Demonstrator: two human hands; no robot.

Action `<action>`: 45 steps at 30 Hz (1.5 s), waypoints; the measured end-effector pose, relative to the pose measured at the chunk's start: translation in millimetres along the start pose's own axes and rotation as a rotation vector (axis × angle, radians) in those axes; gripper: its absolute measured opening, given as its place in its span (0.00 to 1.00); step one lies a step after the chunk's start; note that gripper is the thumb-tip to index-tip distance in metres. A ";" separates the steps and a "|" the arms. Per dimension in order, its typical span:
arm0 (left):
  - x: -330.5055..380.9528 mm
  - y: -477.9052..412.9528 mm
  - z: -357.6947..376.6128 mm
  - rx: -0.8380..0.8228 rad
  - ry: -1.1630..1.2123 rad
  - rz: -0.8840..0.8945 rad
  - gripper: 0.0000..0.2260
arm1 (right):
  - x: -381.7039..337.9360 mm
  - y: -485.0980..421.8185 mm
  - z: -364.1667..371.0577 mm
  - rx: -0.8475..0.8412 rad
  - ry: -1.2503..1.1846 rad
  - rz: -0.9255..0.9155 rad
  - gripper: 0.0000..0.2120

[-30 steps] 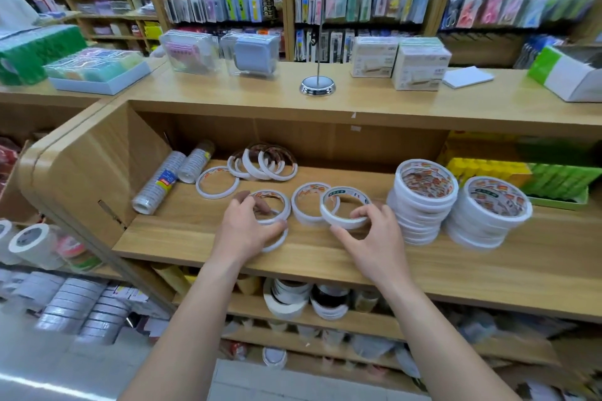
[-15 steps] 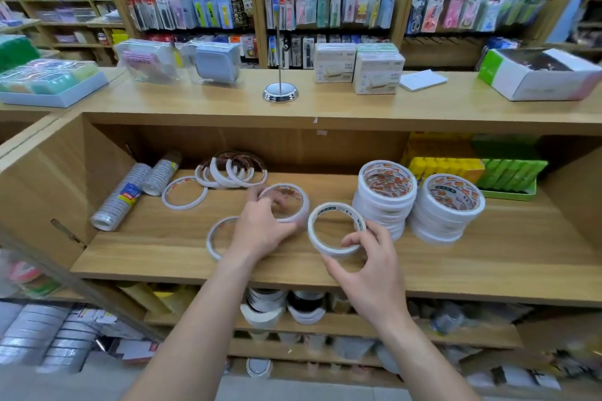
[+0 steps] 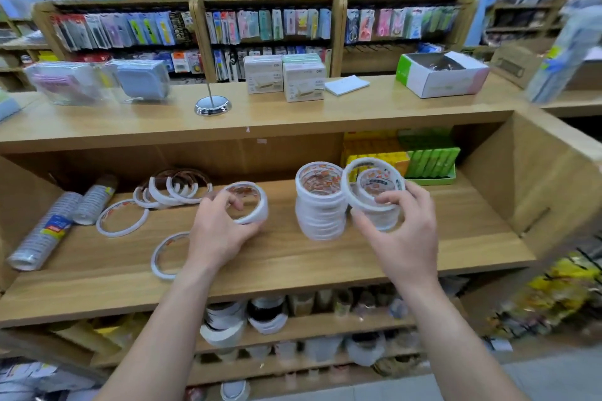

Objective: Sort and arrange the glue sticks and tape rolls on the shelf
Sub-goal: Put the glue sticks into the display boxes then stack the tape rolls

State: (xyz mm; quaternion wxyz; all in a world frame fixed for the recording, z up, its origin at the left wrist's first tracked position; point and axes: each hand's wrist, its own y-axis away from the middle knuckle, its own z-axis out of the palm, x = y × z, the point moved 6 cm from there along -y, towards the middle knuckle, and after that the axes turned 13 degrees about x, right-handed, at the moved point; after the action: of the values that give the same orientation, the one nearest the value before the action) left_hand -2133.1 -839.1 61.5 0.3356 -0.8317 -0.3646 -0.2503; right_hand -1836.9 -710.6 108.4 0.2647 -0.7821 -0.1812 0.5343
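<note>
Shelf [image 3: 456,231]: left hand [image 3: 216,234] grips roll [image 3: 258,212], right hand [image 3: 407,238] ring [image 3: 374,162] beside stack [image 3: 321,218].

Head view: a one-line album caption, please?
Right hand holds a tape roll over a stack; left hand grips another roll on the shelf.

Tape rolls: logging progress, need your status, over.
Left hand grips one roll. Right hand holds another roll, tilted, over the right-hand stack. Thin loose rolls lie flat at left.
</note>
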 end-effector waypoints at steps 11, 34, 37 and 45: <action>126.9 -20.1 -9.6 -0.063 0.265 0.142 0.26 | 58.5 -39.6 23.0 -0.162 0.329 0.104 0.33; 120.5 9.7 35.8 -0.214 0.539 0.130 0.22 | -0.8 -49.5 65.8 -0.533 0.012 -0.147 0.31; 115.5 8.7 41.2 -0.265 0.542 0.115 0.24 | 0.3 -49.6 64.7 -0.518 0.051 -0.180 0.32; 100.4 1.1 50.1 -0.316 0.492 0.098 0.40 | 8.8 -48.2 70.6 -0.610 0.311 -0.289 0.45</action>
State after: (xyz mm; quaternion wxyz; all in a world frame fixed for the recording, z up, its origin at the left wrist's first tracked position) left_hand -2062.5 -758.5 94.8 0.2920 -0.8045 -0.1884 -0.4817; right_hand -1899.5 -651.7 110.8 0.1164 -0.8633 -0.3983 0.2874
